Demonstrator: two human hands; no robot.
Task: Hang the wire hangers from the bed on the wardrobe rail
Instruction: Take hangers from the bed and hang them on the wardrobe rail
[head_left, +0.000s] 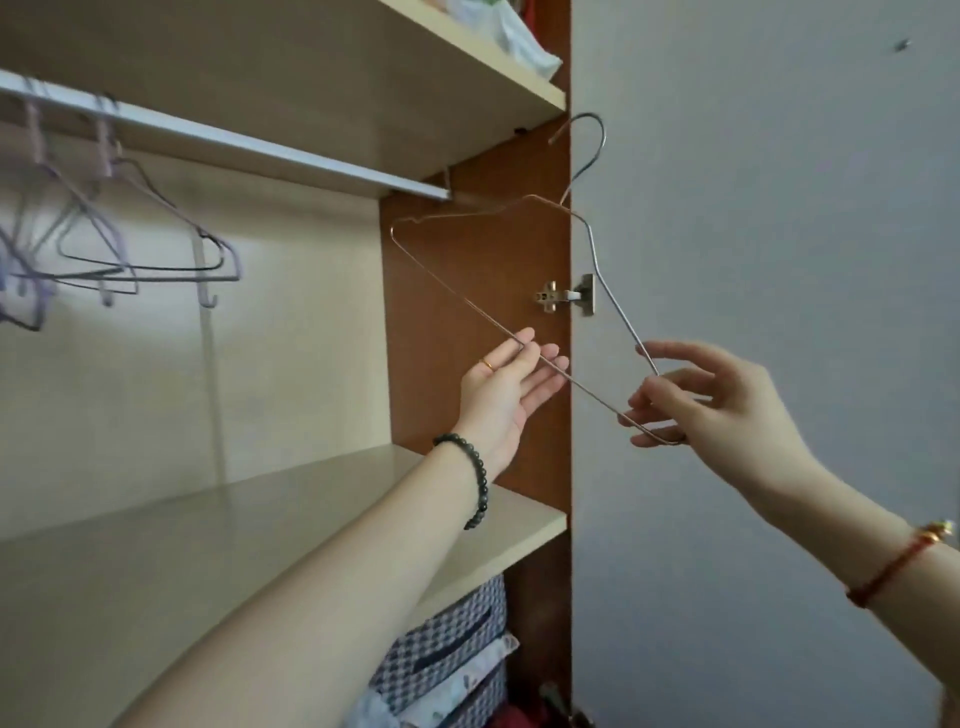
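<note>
Two hands hold one wire hanger (498, 312) up in front of the open wardrobe, to the right of the rail's end. The right hand (711, 400) pinches the hanger's lower right corner, thumb and fingers closed around the bent wire. The left hand (506, 384) is open, fingers spread and loosely extended, with the bottom bar of the hanger passing across its fingertips; whether it presses on the wire or only touches it is unclear. A ring sits on one left finger, a dark bead bracelet (470, 478) circles the left wrist, and a red cord bracelet (893, 566) circles the right wrist.

The hanger is tilted, its hook (587, 145) pointing up near the edge of the upper shelf (363, 98) and not on the rail. The wardrobe rail (234, 148) runs below that shelf, from upper left to its end bracket beside the brown side panel (467, 270). Several pale purple hangers (104, 244) hang on the rail's left part, well apart from the held hanger. A metal door hinge (566, 296) shows behind the hanger. Below the hands lies a bare lower shelf (208, 545), and under it a patterned fabric box (447, 639).
</note>
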